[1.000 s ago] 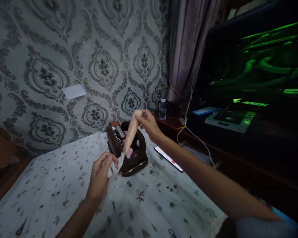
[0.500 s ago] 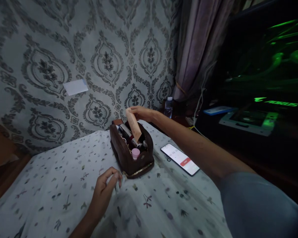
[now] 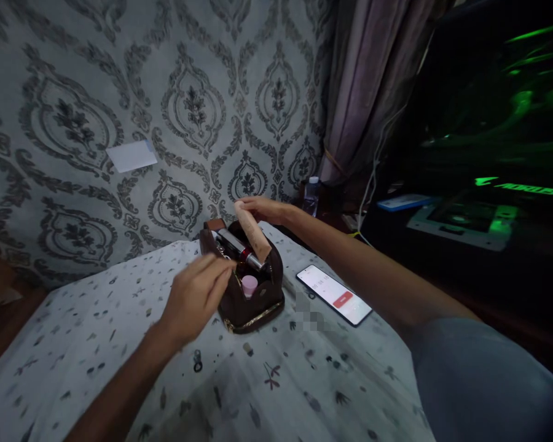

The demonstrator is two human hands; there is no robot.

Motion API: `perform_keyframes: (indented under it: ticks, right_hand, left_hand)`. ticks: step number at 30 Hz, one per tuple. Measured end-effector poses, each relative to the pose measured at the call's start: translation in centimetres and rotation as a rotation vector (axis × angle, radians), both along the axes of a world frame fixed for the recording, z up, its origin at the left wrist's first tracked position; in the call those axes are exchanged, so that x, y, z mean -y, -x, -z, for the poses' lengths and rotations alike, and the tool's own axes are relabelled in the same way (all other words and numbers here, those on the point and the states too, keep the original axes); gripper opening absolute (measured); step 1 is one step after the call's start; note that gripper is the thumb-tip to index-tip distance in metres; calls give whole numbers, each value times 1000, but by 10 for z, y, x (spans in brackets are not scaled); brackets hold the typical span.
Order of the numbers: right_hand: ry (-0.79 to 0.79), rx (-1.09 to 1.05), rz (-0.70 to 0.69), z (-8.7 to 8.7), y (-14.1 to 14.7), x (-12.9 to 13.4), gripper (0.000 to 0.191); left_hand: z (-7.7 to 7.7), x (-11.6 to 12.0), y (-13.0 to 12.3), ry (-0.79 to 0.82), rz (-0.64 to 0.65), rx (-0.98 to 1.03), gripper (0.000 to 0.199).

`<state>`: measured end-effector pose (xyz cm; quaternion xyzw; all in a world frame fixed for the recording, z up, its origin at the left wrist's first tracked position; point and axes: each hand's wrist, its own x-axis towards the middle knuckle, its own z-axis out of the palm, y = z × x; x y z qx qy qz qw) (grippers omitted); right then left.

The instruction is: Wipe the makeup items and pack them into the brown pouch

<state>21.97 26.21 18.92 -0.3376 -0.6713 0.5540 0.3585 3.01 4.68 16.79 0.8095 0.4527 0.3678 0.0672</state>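
A dark brown cosmetic bag (image 3: 253,314) stands unzipped on the patterned cloth (image 3: 133,301). Inside it lie a silver tube with a red band (image 3: 245,250), a pink-capped container (image 3: 249,285) and small metallic items. My right hand (image 3: 265,210) grips the upper end of a flat, peach-coloured panel (image 3: 253,230) that leans across the opening; whether it belongs to the bag is unclear. My left hand (image 3: 198,298), slightly blurred, is at the bag's near left rim with its fingers closed together. What is between those fingertips, if anything, cannot be made out.
A lit phone (image 3: 334,296) lies right of the bag, under my right forearm. Behind are a clear bottle (image 3: 311,195) and hanging cables (image 3: 373,178). A green-lit computer case (image 3: 511,153) stands at the right. Patterned wall (image 3: 193,104) closes off the back.
My left hand has risen from the cloth beside the bag's front corner to its opening. My right hand keeps its grip; the panel's lower end has shifted slightly right.
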Motion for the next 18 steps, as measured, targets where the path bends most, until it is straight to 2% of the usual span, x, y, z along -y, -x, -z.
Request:
perform_keyframes:
  ticks: [1,3,5,7,11,13,16,18]
  right_hand:
    - [4,2,1,0,1,0,14]
    - [24,5,21,0,2,0,21]
    - [38,7,51,-1,1,0,28]
    - [26,21,78,1,0,-2,30]
    - [-83,109,112,12,2,-6,41]
    - [-226,204,131,20,6,-9,44]
    - [-507,417,175,31,14,-12,35]
    - [-605,506,161,36,18,-12,27]
  left_hand:
    - [-12,-16,-6,-57,-26,-141,25]
    - [-26,-47,-20,-60,-29,-435,25]
    - [-31,-71,-32,-25,9,-687,30]
    - [-29,-85,-38,3,54,-828,37]
    - [-25,-89,-31,33,104,-774,39]
    - [-25,-85,-24,32,115,-700,39]
    - [-24,-79,-18,4,115,-660,38]
    - [-23,-77,-17,-17,101,-673,34]
